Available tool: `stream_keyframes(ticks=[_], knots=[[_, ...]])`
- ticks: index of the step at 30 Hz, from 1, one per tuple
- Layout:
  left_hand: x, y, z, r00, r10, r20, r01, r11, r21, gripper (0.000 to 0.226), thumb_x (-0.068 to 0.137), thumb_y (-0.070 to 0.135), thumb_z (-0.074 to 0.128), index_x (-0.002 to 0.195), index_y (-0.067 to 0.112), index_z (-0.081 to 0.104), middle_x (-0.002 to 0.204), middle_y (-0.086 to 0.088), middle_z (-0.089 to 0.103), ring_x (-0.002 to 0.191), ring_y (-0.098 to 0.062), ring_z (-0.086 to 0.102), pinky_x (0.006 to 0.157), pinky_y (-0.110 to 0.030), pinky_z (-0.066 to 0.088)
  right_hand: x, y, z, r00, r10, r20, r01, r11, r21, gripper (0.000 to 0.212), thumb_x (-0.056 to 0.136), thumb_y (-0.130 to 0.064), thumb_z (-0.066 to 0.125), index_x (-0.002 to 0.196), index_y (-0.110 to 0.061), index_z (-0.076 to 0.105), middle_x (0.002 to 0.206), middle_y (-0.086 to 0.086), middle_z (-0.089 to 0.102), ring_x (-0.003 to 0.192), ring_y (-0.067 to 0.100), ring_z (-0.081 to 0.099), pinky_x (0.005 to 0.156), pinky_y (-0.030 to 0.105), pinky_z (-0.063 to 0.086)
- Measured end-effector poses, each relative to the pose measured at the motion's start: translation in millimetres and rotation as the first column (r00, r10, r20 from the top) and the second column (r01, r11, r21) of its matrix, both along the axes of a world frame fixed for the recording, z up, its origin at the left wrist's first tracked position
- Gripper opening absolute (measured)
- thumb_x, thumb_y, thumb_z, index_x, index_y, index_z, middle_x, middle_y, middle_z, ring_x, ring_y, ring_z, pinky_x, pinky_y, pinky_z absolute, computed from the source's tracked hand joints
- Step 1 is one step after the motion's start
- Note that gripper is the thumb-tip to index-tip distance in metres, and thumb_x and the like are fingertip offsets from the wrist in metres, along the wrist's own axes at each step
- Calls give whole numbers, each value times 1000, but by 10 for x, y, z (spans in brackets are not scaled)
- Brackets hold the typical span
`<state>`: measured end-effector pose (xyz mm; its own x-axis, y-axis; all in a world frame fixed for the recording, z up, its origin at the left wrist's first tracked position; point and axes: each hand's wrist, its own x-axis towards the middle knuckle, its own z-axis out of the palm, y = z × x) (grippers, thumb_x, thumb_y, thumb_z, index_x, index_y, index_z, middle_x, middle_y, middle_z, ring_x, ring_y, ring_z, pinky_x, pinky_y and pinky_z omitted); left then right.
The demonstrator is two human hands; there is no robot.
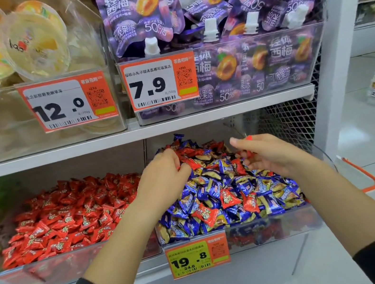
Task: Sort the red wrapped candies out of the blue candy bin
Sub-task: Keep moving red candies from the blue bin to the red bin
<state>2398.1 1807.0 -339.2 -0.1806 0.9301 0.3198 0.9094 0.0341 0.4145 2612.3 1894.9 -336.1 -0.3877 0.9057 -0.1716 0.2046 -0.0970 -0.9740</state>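
The clear bin of blue and gold wrapped candies (266,224) fills the lower right shelf, with several red wrapped candies (205,212) scattered on top. My left hand (163,181) is over the bin's left side, its fingers curled round red candies (191,163). My right hand (268,152) hovers over the back right of the pile and pinches a red candy (248,153), which shows between its fingers. To the left sits the bin of red candies (68,212).
The upper shelf holds a bin of purple jelly pouches (231,69) and a bin of yellow jelly cups (4,61). An orange price tag (198,257) hangs on the blue bin's front. An orange basket handle (365,175) and the aisle floor lie to the right.
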Motion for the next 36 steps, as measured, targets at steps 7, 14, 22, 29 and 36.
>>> stream_keyframes(ticks=[7,14,22,29,36], knots=[[-53,267,28,997,55,61,-61,993,103,15,93,30,56,93,16,62,72,1,56,72,-21,58,63,-30,41,-381,89,-120,985,-142,103,100,937,335,35,101,-23,41,77,-11,63,47,-5,44,48,16,42,51,28,38],[-75,364,-23,963,110,-247,-100,994,51,41,97,42,45,134,25,45,128,-5,50,107,-29,57,75,-37,47,-734,250,-340,811,-145,567,-284,749,598,49,96,-13,40,142,-29,43,139,9,51,117,28,55,96,36,45],[-124,515,-106,971,0,-237,-36,988,-150,38,96,50,40,127,31,52,119,-3,56,107,-25,56,80,-33,47,-802,313,-329,800,10,600,-403,750,524,36,98,-21,47,133,-27,54,126,3,63,110,22,58,90,35,48],[-184,384,25,1000,-4,1,4,999,-35,22,92,36,46,105,23,59,92,-2,65,85,-25,59,67,-29,44,-619,256,-184,899,-71,432,-232,759,608,19,87,-40,65,91,-22,64,85,-2,68,80,14,61,71,30,48],[-148,190,79,999,-9,33,9,1000,-25,29,84,39,59,70,18,45,58,6,47,56,-16,45,49,-27,30,-512,168,-112,878,-129,461,-192,787,587,36,90,-41,58,77,-8,64,68,4,67,61,19,59,60,32,42]])
